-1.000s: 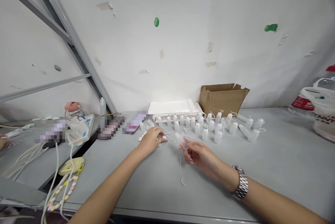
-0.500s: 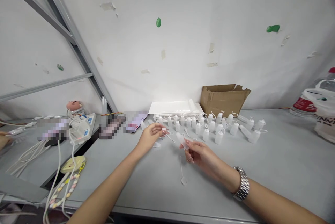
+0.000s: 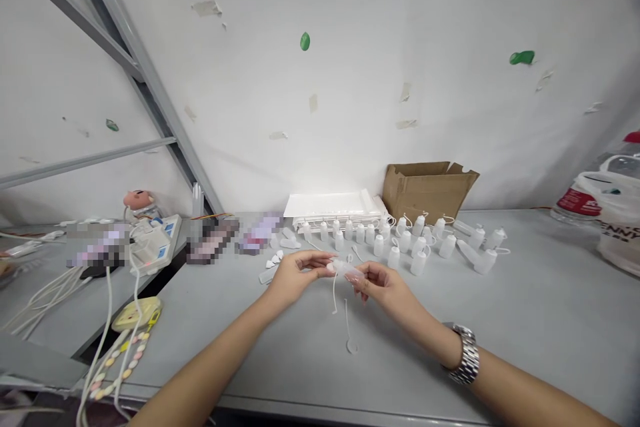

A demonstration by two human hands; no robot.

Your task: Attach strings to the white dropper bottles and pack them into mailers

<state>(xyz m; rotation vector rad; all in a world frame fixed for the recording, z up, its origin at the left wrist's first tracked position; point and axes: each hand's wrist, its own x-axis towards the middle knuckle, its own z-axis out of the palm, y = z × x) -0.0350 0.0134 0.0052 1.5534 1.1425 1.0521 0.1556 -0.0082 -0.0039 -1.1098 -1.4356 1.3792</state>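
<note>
In the middle of the view, my right hand (image 3: 383, 286) is closed around a small translucent squeeze bottle (image 3: 350, 270), held tilted with its neck to the left. My left hand (image 3: 303, 274) pinches a thin white cap strap (image 3: 335, 297) at the bottle's neck, and the strap's tail hangs below the fingertips. The exact fit at the neck is partly hidden by my fingers. Under my hands another loose white strap (image 3: 349, 330) lies on the table, its ring towards me. Several small white caps (image 3: 275, 258) lie just beyond my left hand.
Several upright squeeze bottles (image 3: 418, 263) with straps stand to the back right, in front of an open cardboard box (image 3: 430, 192). White packaging (image 3: 333, 206) lies against the wall. At left are phones, a power strip (image 3: 160, 247) and cables. A bagged water bottle (image 3: 577, 204) stands far right.
My left hand has moved right and towards me, bringing the strap to the bottle's neck. The bottle has tipped more level in my right hand. The caps behind my left hand now show.
</note>
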